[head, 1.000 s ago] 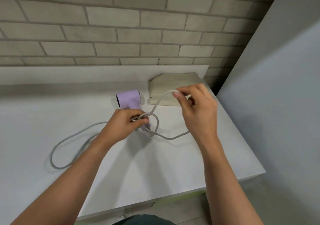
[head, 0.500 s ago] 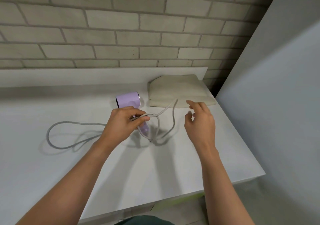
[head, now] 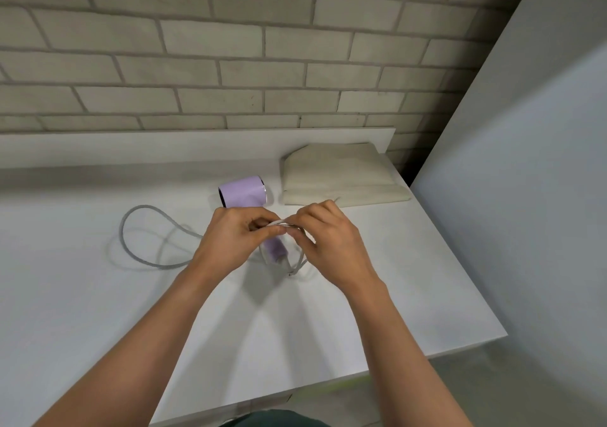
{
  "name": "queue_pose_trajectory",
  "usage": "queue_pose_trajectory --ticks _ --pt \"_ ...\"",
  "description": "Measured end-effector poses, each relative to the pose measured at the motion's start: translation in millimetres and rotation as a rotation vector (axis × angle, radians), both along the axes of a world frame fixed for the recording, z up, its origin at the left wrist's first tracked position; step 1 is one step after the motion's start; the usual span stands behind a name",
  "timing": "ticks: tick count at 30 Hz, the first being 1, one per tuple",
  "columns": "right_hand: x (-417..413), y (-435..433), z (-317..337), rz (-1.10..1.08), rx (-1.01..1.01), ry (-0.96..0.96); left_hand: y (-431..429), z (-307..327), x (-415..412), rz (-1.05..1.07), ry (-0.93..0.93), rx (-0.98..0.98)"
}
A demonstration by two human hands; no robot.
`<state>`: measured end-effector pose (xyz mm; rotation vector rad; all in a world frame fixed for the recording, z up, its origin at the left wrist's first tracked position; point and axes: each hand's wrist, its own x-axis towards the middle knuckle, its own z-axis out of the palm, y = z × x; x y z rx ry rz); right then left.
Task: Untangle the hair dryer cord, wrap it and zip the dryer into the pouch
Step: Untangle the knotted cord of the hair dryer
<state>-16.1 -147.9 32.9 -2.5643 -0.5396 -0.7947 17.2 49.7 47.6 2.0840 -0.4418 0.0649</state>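
Left hand point(head: 230, 239) and right hand point(head: 328, 246) pinch the cord point(head: 144, 207) together!
Fingertips meet just above the hair dryer point(head: 243, 194), handle toward the person, barrel toward the wall; the left may grip the handle too, hard to see; slack loops away left across the table point(head: 98, 328), open room there; the pouch point(head: 338, 177) lies just behind the right hand, near the table's right edge.

Left hand point(head: 230, 239) and right hand point(head: 325, 246) pinching cord point(head: 144, 259), lilac dryer point(head: 243, 193), pouch point(head: 335, 177)
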Motion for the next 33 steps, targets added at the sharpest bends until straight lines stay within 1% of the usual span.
queue_pose_trajectory --ticks 4,7,9,12,15,17,19,21,23,25,26,28,29,31,33 --pt "2.4 -7.2 1.9 0.016 -0.031 0.039 0.7 -0.5 0.3 -0.023 0.026 -0.016" --pt "2.6 -10.5 5.3 -0.018 -0.045 -0.001 -1.7 -1.3 1.4 -0.046 -0.005 0.027" --pt "1.0 -14.3 8.3 -0.046 -0.017 -0.049 0.1 -1.9 3.6 -0.045 -0.046 0.061" --pt "0.0 -20.6 15.6 -0.082 0.1 -0.138 2.8 -1.6 5.9 -0.048 -0.093 0.066" --pt "1.5 -23.1 23.4 -0.131 0.244 -0.187 1.5 -1.4 5.0 -0.125 -0.161 0.1" --pt "2.7 -26.3 28.2 -0.165 0.346 -0.217 1.5 -3.6 4.8 -0.167 -0.151 0.126" --pt "3.3 -33.4 33.5 -0.198 0.473 -0.208 3.1 -8.2 5.2 -0.169 -0.105 0.109" --pt "3.5 -42.8 35.8 -0.237 0.519 -0.122 4.5 -10.6 4.6 -0.134 -0.075 0.062" --pt "5.9 -51.5 31.7 -0.27 0.443 0.048 3.3 -9.6 3.4 -0.109 -0.071 0.03" --pt "5.6 -53.9 27.1 -0.3 0.272 0.182 0.3 -8.8 3.2 -0.115 -0.074 0.031" --pt "4.3 -51.1 27.4 -0.286 0.182 0.201 -0.6 -9.6 3.9 -0.121 -0.078 0.042" --pt "1.8 -39.7 32.6 -0.158 0.07 0.159 -1.1 -11.0 4.7 -0.127 -0.093 0.065" --pt "0.4 -31.7 36.9 -0.074 0.047 0.146 -0.8 -11.2 5.4 -0.124 -0.103 0.069" --pt "-0.2 -16.7 40.9 0.056 0.009 0.179 0.5 -11.1 6.3 -0.119 -0.11 0.055" --pt "3.6 -7.9 39.9 0.089 -0.065 0.22 1.3 -10.3 5.3 -0.123 -0.108 0.034"
